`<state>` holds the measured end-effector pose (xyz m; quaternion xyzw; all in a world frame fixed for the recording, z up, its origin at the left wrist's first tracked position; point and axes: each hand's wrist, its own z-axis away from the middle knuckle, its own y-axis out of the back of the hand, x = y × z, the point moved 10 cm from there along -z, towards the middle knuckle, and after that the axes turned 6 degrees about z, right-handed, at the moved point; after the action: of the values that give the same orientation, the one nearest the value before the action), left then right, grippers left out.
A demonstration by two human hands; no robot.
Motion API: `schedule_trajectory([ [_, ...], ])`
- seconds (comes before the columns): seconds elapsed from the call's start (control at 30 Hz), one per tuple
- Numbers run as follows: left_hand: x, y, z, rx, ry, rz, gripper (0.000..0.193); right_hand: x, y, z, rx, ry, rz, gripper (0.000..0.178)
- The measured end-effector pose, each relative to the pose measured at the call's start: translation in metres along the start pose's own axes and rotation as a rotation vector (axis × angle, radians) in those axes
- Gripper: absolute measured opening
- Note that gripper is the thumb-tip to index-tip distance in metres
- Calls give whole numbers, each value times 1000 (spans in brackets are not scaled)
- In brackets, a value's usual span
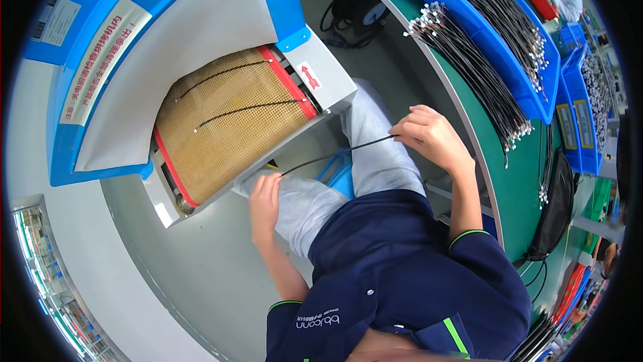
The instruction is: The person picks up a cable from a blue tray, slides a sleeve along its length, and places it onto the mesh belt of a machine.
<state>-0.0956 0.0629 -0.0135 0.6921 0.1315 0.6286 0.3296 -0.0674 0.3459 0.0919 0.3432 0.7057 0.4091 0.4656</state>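
Observation:
A thin black cable (335, 154) stretches, slightly sagging, between my two hands above my lap. Its left end is pinched in the fingers of my left hand (265, 198), its right end in those of my right hand (429, 135); both connectors are hidden by the fingers. Ahead and to the left, two more black cables with small pale ends lie on the tan mesh conveyor belt (228, 148) of a blue and white machine: a farther cable (221, 77) and a nearer cable (244, 111). Neither hand touches the belt.
On the right, a green table (462, 104) carries a loose bundle of black cables (469, 77). Beside it stands a blue bin (546, 104) full of similar cables. The machine's blue hood (281, 0) overhangs the belt. A black bag (556, 201) rests farther right.

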Motion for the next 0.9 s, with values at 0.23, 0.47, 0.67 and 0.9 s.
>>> schedule_trajectory([
  [0.23, 11, -5, 1, -62, -77, -57, 14, -13, -5, -8, 20, 102, 35, 18],
  [0.47, 63, -39, -10, -133, -158, 229, 13, -69, -52, -21, 49, 270, -131, 20],
  [0.67, 72, -37, -7, -103, -134, 386, 15, -72, -65, -27, 65, 231, -351, 15],
  [0.9, 59, -46, -6, -166, -69, 458, 13, -79, -70, -24, 48, 325, -358, 19],
])
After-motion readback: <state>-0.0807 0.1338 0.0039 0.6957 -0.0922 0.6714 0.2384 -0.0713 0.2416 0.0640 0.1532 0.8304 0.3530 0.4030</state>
